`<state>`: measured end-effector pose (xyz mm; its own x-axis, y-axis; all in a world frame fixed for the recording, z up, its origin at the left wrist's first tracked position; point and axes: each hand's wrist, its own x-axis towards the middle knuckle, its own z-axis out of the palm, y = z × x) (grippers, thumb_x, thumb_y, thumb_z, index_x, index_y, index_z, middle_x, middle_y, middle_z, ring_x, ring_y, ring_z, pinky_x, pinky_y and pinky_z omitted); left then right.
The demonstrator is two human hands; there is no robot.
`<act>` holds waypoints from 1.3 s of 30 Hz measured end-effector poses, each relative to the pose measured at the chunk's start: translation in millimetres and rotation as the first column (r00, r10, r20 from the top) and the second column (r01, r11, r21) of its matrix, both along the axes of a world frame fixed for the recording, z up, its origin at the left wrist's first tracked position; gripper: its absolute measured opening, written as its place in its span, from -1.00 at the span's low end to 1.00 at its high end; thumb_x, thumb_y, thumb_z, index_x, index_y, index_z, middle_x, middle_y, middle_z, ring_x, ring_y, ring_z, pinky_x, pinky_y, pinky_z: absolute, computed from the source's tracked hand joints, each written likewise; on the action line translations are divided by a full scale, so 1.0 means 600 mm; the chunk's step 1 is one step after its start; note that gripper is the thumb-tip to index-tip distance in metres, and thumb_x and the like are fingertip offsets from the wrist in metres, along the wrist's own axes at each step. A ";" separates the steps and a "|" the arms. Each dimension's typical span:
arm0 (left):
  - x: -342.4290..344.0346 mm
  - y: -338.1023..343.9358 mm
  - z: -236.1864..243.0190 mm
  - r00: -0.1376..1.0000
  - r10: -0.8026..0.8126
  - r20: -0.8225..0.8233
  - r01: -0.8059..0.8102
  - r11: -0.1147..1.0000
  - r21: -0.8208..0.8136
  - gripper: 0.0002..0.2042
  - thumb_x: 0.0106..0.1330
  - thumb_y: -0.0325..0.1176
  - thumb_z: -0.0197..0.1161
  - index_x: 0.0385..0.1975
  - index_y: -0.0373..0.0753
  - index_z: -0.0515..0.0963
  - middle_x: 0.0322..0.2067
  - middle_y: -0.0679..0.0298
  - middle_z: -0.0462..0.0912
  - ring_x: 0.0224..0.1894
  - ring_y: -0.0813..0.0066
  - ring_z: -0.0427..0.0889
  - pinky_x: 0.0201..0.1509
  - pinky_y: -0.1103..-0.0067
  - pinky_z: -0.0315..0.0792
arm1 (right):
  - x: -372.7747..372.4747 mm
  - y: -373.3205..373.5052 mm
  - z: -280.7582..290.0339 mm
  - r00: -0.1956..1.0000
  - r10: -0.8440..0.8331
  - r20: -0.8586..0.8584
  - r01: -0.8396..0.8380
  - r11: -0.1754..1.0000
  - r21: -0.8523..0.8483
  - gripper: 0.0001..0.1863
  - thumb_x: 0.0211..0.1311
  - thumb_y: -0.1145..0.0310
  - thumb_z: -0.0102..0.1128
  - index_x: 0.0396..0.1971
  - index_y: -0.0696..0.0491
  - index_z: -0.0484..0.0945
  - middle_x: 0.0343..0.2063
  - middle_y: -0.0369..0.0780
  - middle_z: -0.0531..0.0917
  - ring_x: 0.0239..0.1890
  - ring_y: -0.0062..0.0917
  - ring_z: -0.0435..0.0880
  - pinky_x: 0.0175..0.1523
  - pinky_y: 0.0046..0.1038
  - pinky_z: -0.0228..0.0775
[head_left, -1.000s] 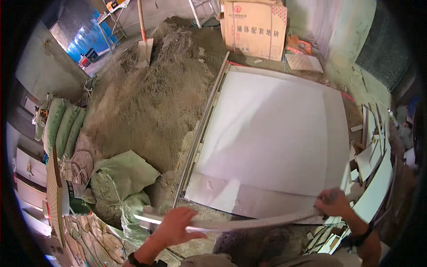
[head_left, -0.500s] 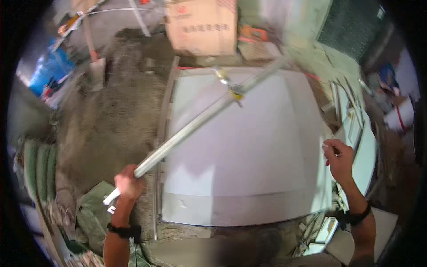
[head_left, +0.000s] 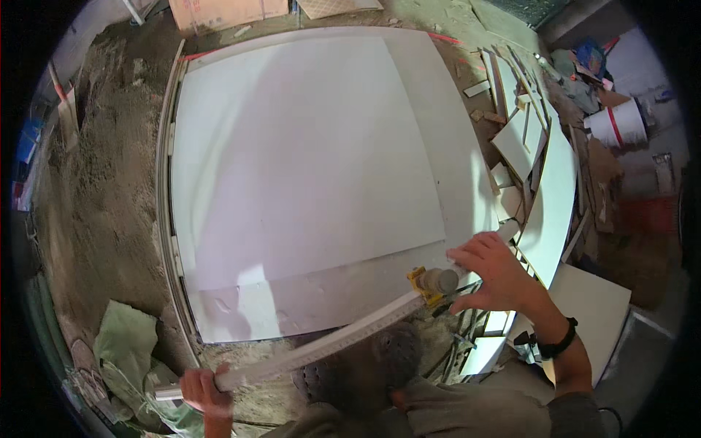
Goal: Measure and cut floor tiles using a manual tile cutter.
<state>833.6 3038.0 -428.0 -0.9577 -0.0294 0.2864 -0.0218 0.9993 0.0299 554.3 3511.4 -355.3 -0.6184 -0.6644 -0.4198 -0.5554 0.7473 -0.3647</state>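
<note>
The left hand (head_left: pixel 207 392) clamps one end of a pale bar (head_left: pixel 321 352) by the near edge of a white panel (head_left: pixel 328 160); the right hand (head_left: pixel 498 274), fingers and thumb apart beside a yellow fitting (head_left: pixel 420 282), could let the far end swing and scratch the surface

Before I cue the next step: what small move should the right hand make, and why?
I'd probably close the right hand around the long pale rail beside its yellow fitting: its fingers are spread there, while the left hand grips near the other end.
</note>
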 end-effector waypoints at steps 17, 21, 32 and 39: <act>0.118 0.131 -0.091 0.858 0.195 0.476 -0.306 0.937 0.168 -0.70 -0.04 -0.48 0.47 -0.66 -0.21 0.37 -0.58 0.17 0.40 -0.57 0.10 0.44 -0.54 0.24 0.24 | 0.019 -0.073 -0.229 0.995 0.083 -0.063 -0.094 0.976 -0.196 -0.68 -0.04 0.22 0.30 -0.23 -0.09 0.56 -0.28 -0.27 0.60 -0.32 -0.29 0.70 -0.27 -0.26 0.54; 0.116 0.124 -0.104 0.855 0.192 0.482 -0.313 0.932 0.184 -0.71 -0.03 -0.49 0.46 -0.66 -0.20 0.37 -0.61 0.19 0.39 -0.59 0.09 0.44 -0.54 0.24 0.25 | 0.018 -0.085 -0.232 0.986 0.045 -0.158 -0.092 0.947 -0.309 -0.82 -0.11 0.34 0.38 -0.42 -0.06 0.62 -0.38 -0.34 0.67 -0.47 -0.40 0.68 -0.38 -0.42 0.54; 0.119 0.124 -0.102 0.781 0.127 0.612 -0.319 0.923 0.216 -0.71 0.01 -0.50 0.44 -0.63 -0.21 0.35 -0.61 0.15 0.37 -0.61 0.06 0.40 -0.54 0.21 0.22 | 0.018 -0.081 -0.230 0.992 0.106 -0.064 -0.120 0.958 -0.262 -0.79 -0.18 0.37 0.36 -0.45 -0.04 0.56 -0.41 -0.36 0.64 -0.46 -0.45 0.65 -0.40 -0.44 0.49; 0.171 0.140 -0.128 0.765 0.104 0.635 -0.325 0.915 0.241 -0.69 0.09 -0.42 0.41 -0.63 -0.20 0.32 -0.62 0.16 0.35 -0.62 0.07 0.38 -0.55 0.20 0.19 | 0.044 -0.056 -0.233 0.988 0.120 -0.093 -0.143 0.945 -0.293 -0.77 -0.19 0.37 0.37 -0.42 -0.01 0.57 -0.41 -0.32 0.63 -0.47 -0.44 0.63 -0.40 -0.44 0.48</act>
<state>936.5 3122.2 -504.8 -0.8824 -0.2388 -0.4054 -0.3578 0.9001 0.2486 580.5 3477.6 -495.0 -0.5386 -0.8296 -0.1472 -0.6748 0.5293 -0.5143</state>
